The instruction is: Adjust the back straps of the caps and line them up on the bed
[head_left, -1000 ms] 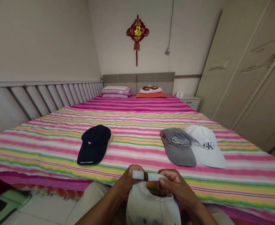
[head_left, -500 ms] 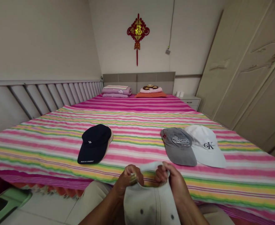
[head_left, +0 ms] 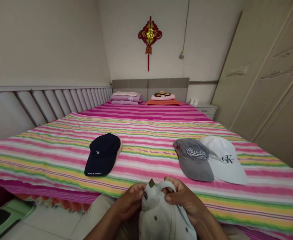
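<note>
A pale, off-white cap (head_left: 161,216) with small dark eyelets is held in front of me at the bed's near edge, its back strap loop pointing up. My left hand (head_left: 133,200) pinches the cap's left edge, close to a small brown tab. My right hand (head_left: 182,198) grips the strap loop on the other side. Beyond my hands, a navy cap (head_left: 103,153) lies to the left on top of a beige one that barely shows. A grey cap (head_left: 195,160) with "Always" lettering lies to the right, partly over a white cap (head_left: 225,158).
The striped bedspread (head_left: 146,150) stretches to the headboard (head_left: 166,86). Folded purple bedding (head_left: 126,98) and a pink pillow (head_left: 162,96) sit at the far end. A metal railing (head_left: 69,103) runs along the left, wardrobes (head_left: 258,76) on the right. A green stool (head_left: 14,213) stands at lower left.
The back opening of the pale cap was stretched wide between both hands; now its left side is folded in and the strap arches near my right hand. The view has shifted slightly.
</note>
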The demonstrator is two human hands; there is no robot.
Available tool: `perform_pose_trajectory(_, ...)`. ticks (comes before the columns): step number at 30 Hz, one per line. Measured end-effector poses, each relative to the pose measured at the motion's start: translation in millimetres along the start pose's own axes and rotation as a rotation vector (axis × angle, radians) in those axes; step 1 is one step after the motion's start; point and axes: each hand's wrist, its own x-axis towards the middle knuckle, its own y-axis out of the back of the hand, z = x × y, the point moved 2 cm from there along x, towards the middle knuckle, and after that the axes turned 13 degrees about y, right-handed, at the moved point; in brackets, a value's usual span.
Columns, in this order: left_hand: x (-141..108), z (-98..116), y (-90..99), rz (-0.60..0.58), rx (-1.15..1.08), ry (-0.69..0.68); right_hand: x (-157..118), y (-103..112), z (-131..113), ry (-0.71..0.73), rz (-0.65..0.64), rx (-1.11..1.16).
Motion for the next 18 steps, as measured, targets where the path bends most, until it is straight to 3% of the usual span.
perform_pose_trajectory(2,-6,-18,11.6,-0.057,0.144,0.097,4,1,-3,0.053,0.078,0.052)
perform_pose_trajectory(4,-11,-35,25.4,-0.042,0.237,0.171,9,6,-6,0.097,0.187,0.073)
perform_pose_trajectory(6,-14,-40,38.9,0.037,0.264,0.142,15,14,-9,0.119,0.28,0.066)
perform_pose_trajectory(8,-15,-27,50.2,0.168,0.272,0.041,20,26,-12,0.15,0.366,0.045)
perform_pose_trajectory(10,-18,5,57.8,0.325,0.275,-0.086,23,40,-18,0.216,0.473,0.014)
perform_pose_trajectory(12,-22,53,61.1,0.445,0.259,-0.227,23,52,-24,0.303,0.575,-0.014)
perform_pose_trajectory(15,-32,133,61.7,0.542,0.212,-0.478,19,64,-31,0.346,0.59,-0.051)
perform_pose_trajectory(18,-42,202,67.8,0.576,0.158,-0.625,12,79,-27,0.303,0.636,-0.063)
